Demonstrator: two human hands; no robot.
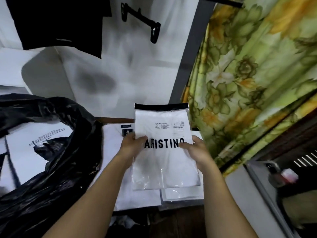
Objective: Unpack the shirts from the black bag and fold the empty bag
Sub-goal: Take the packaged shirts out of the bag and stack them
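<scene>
A white shirt in a clear plastic pack (164, 127), printed ARISTINO with a black strip at its top, is held up at the centre. My left hand (132, 146) grips its left edge and my right hand (193, 150) grips its right edge, thumbs on the front. Under it lie other packed white shirts (140, 196) in a low pile. The big black plastic bag (56, 165) sprawls open at the left, and more white packs (32, 146) show inside its mouth.
A flowered green and yellow curtain (253, 79) hangs close on the right. A white wall with a black bracket (140, 21) and a dark hanging cloth (58, 23) is behind. A grey ledge and dark box (281, 184) are at the lower right.
</scene>
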